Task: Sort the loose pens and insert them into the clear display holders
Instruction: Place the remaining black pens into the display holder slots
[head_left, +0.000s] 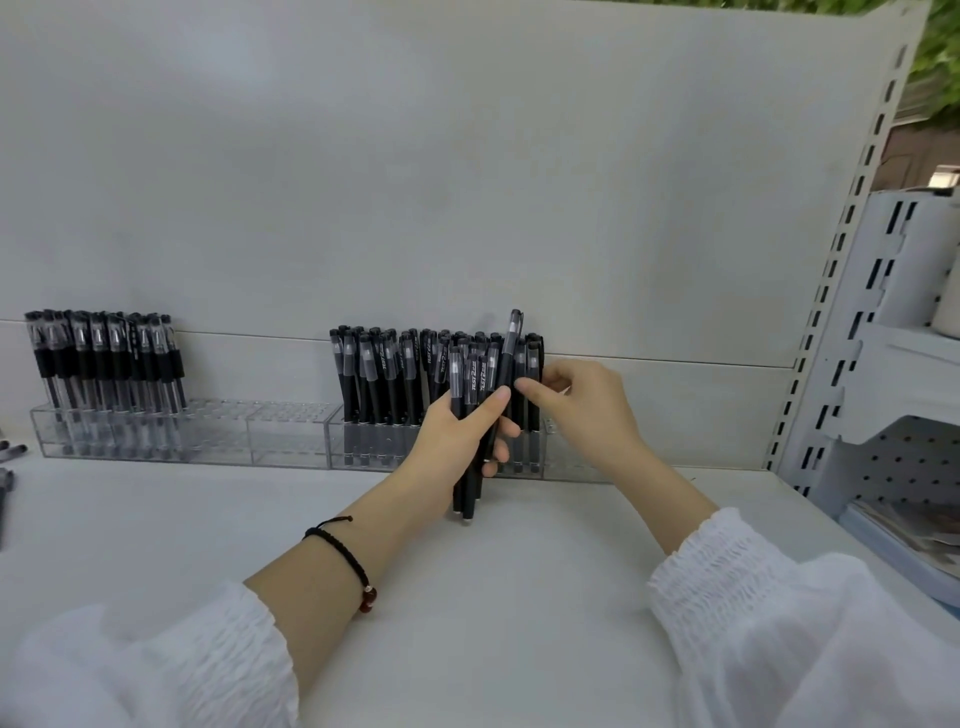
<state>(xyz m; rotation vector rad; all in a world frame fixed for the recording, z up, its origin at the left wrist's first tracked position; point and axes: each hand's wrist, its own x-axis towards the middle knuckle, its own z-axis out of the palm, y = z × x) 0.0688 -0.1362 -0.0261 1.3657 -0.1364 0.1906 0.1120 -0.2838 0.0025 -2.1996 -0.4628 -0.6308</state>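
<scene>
My left grip (457, 441) clasps the pen bundle (467, 493) as ready stock; my right grip (587, 410) pinches one raised pen (513, 332) for the far holder (569, 462).

Looks like a stationery shop: slotted uprights (842, 291), a pegboard panel (906, 462), plus clear display holders (270, 434) packed with rows of identical black pens (387, 371).

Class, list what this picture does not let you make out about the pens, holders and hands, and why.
Head view: pen count in the bundle; the left hand covers it.
Head view: whether the right hand pinches the raised pen; its thumb is hidden.
Head view: loose pens at left, cut by the edge.
Head view: free holes in the right holder, behind both hands.
</scene>
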